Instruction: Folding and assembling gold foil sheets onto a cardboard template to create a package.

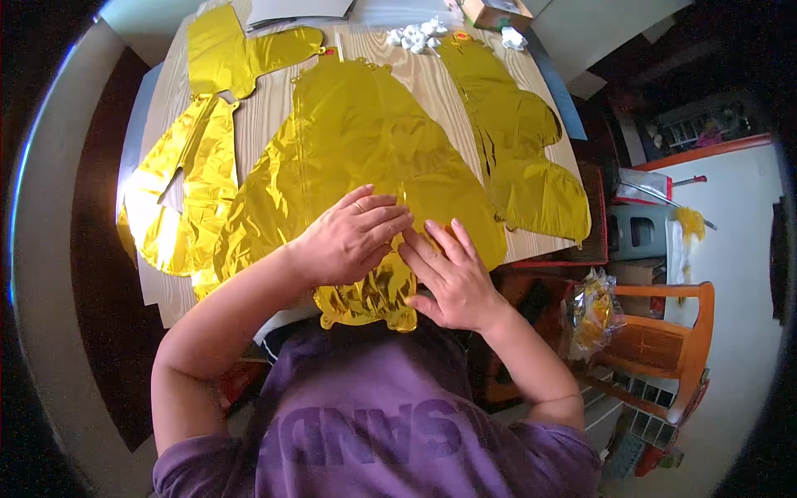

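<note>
A large, flat gold foil balloon (365, 124) lies in the middle of the table, its near edge with small tabs hanging over toward my body. My left hand (355, 235) rests on the near part of the foil, fingers stretched out toward the right. Beside it, my right hand (452, 280) lies on the same foil with its fingers extended and thumb apart. The fingertips of both hands come close together. Neither hand grips anything visible. To the right is a second flat gold foil balloon (527, 141) with a wavy outline.
More gold foil pieces lie at the left (203, 166) and far left (220, 54) of the wooden table (270, 108). White crumpled bits (415, 36), a cardboard box (498, 15) and papers (299, 8) sit at the back. A wooden chair (701, 349) and clear bag (596, 311) are at right.
</note>
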The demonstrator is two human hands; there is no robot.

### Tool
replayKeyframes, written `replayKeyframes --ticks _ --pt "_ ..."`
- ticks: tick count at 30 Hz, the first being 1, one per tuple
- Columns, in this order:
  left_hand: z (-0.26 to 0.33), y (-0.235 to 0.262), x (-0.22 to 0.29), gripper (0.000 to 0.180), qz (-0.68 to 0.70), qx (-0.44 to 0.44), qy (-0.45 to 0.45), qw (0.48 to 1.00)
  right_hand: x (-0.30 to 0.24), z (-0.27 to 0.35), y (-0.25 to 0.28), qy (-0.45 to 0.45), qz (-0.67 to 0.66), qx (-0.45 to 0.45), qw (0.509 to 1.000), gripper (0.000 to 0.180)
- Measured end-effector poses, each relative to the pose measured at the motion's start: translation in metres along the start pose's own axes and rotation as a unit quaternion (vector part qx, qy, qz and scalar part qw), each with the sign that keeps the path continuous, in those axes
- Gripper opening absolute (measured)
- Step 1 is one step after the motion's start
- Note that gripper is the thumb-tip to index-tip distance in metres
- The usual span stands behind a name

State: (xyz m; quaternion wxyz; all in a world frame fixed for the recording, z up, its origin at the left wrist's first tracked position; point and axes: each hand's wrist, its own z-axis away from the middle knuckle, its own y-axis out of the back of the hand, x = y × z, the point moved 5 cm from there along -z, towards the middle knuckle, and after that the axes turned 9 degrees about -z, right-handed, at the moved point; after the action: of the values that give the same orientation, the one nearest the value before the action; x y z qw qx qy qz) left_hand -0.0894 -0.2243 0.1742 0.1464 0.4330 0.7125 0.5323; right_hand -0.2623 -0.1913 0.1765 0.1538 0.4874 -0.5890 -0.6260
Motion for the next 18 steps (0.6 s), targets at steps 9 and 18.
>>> replayKeyframes --ticks 9,18 --pt "-0.001 -0.001 0.001 0.041 -0.001 -0.019 0.003 1.000 -0.002 0.015 -0.012 0.116 0.073 0.101 0.985 0.034" --pt "0.000 -0.002 0.001 0.042 0.006 -0.031 0.012 0.999 -0.013 0.018 -0.005 0.126 0.043 0.104 0.986 0.025"
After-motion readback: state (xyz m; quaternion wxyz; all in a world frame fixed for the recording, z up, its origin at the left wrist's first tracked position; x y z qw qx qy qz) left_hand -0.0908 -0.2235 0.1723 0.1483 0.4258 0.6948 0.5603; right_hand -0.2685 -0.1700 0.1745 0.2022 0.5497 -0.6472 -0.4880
